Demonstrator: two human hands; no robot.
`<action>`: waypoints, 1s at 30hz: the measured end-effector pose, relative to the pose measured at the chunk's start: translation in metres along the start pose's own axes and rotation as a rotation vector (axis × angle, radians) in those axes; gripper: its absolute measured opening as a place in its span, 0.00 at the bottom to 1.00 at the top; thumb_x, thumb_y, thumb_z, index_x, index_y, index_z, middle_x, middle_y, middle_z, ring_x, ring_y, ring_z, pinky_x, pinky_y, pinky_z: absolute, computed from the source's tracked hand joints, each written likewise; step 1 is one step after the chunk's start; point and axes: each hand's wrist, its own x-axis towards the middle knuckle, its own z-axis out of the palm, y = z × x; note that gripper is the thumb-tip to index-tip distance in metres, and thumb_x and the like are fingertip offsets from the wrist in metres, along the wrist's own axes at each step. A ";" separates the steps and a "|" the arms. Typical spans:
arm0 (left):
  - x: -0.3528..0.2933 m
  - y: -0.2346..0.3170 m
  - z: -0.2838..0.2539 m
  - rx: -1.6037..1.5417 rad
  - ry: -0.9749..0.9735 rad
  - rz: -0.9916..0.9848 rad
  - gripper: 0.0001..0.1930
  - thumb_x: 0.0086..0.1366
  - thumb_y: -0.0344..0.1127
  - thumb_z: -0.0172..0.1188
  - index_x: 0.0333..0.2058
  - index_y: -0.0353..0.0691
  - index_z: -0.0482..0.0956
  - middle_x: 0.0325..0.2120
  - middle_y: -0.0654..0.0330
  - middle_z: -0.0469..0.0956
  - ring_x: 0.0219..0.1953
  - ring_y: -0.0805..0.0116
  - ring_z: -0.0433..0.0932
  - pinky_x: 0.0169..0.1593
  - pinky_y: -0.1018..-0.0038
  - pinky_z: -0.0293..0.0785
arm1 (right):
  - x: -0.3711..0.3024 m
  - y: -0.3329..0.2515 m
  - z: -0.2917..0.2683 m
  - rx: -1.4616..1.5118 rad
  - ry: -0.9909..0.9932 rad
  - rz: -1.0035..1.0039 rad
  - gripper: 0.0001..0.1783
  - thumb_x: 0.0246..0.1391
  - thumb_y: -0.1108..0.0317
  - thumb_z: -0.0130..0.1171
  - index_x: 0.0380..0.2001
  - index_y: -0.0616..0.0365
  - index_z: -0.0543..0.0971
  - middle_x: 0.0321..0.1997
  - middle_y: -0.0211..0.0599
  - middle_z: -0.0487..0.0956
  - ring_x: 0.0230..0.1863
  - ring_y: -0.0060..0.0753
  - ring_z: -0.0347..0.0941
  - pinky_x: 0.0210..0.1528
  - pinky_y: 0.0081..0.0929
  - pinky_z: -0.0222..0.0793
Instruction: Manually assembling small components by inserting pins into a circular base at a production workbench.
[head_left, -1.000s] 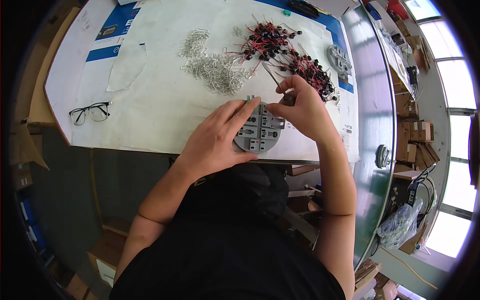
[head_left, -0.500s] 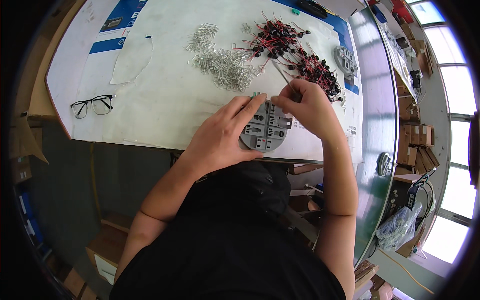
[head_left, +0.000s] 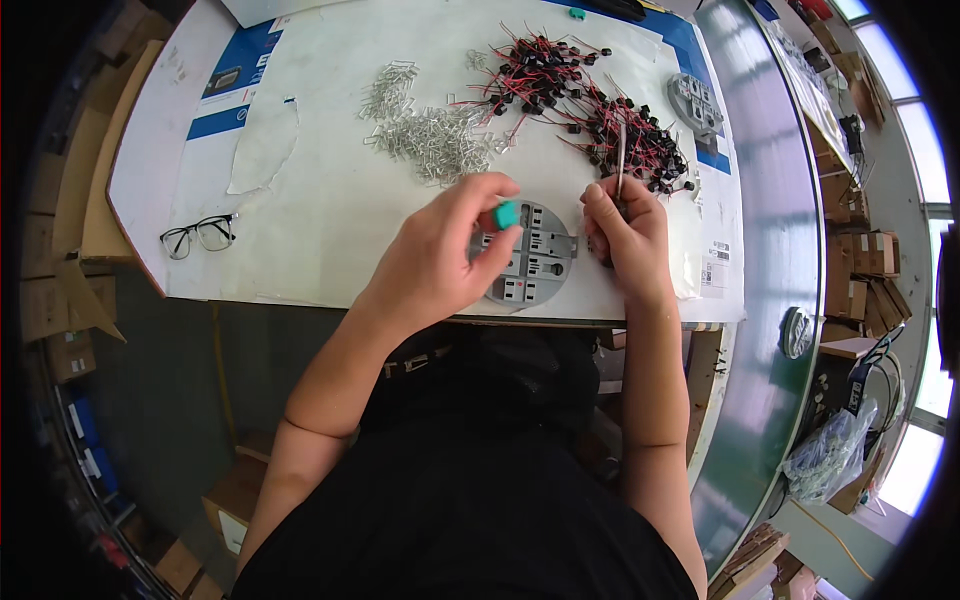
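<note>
A round grey plastic disc (head_left: pixel 540 268) with slots and small raised fittings lies near the table's front edge. Above its left part, my left hand (head_left: pixel 440 250) pinches a small green block (head_left: pixel 505 214) between thumb and fingers. Just right of the disc is my right hand (head_left: pixel 630 230), its fingers closed around a slim metal tool (head_left: pixel 621 160) that points away from me. The tool's exact kind cannot be made out. Beyond the hands lie a pile of small bent silvery wire clips (head_left: pixel 435 140) and a heap of small black parts with red wires (head_left: pixel 635 140).
A similar grey disc (head_left: pixel 697 103) sits at the far right of the table. Eyeglasses (head_left: pixel 198 236) lie at the left. Another green piece (head_left: pixel 577 13) is near the far edge. Right of the table runs a glossy surface with a small grey round part (head_left: pixel 797 332) on it.
My left hand has come up off the disc and now shows the green block in its fingers. My right hand has drawn away to the right, and its tool has swung more upright.
</note>
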 end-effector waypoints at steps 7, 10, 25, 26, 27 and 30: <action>0.033 0.004 0.009 0.377 -0.413 0.071 0.11 0.65 0.27 0.69 0.46 0.35 0.84 0.35 0.54 0.82 0.33 0.57 0.83 0.38 0.64 0.79 | -0.008 0.004 -0.007 0.117 0.018 -0.073 0.11 0.72 0.62 0.64 0.39 0.58 0.79 0.24 0.25 0.75 0.20 0.15 0.64 0.22 0.18 0.58; 0.037 0.008 0.013 0.452 -0.433 0.090 0.11 0.65 0.28 0.70 0.46 0.35 0.85 0.35 0.54 0.81 0.34 0.56 0.83 0.39 0.63 0.79 | -0.007 0.005 -0.001 0.123 0.048 -0.072 0.10 0.71 0.62 0.65 0.39 0.58 0.80 0.25 0.25 0.76 0.20 0.15 0.65 0.23 0.18 0.58; 0.005 -0.022 0.028 0.477 -0.181 0.238 0.26 0.66 0.38 0.73 0.61 0.39 0.82 0.38 0.57 0.78 0.40 0.57 0.78 0.47 0.62 0.78 | 0.019 0.003 -0.133 -0.927 0.447 -0.417 0.11 0.57 0.72 0.71 0.43 0.62 0.87 0.29 0.35 0.81 0.25 0.24 0.69 0.34 0.25 0.70; 0.004 -0.022 0.029 0.434 -0.144 0.211 0.26 0.66 0.39 0.73 0.61 0.39 0.82 0.39 0.57 0.79 0.41 0.57 0.79 0.48 0.62 0.78 | 0.020 0.001 -0.131 -0.950 0.445 -0.429 0.11 0.57 0.72 0.71 0.43 0.62 0.87 0.30 0.36 0.82 0.25 0.25 0.69 0.34 0.26 0.70; 0.003 -0.023 0.030 0.390 -0.108 0.183 0.26 0.66 0.39 0.73 0.61 0.39 0.82 0.40 0.56 0.79 0.42 0.57 0.79 0.49 0.63 0.78 | 0.014 -0.003 -0.127 -0.958 0.434 -0.435 0.11 0.57 0.72 0.71 0.43 0.62 0.87 0.30 0.36 0.82 0.25 0.25 0.69 0.34 0.26 0.70; 0.009 -0.007 0.022 0.303 -0.025 0.251 0.25 0.66 0.36 0.73 0.61 0.39 0.82 0.44 0.55 0.81 0.45 0.60 0.81 0.50 0.65 0.79 | -0.027 -0.026 -0.088 -0.798 0.460 -0.141 0.10 0.60 0.74 0.70 0.45 0.62 0.87 0.32 0.24 0.82 0.27 0.13 0.68 0.32 0.19 0.69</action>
